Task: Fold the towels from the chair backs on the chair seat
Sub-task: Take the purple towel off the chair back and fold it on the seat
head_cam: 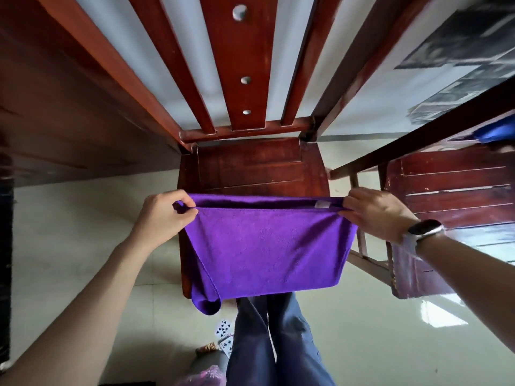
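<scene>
A purple towel [267,246] hangs doubled over in front of the wooden chair seat [250,168], its folded top edge stretched level across the seat's front. My left hand [164,215] pinches the towel's left top corner. My right hand [376,213], with a watch on its wrist, pinches the right top corner beside a small white label. The towel's lower left corner droops below the seat edge. The slatted chair back [239,65] rises behind the seat and carries no towel.
A second wooden chair [451,190] stands close on the right, with a blue cloth [496,132] at its upper edge. A dark wooden panel [69,112] fills the left. Playing cards [224,328] lie on the tiled floor by my legs.
</scene>
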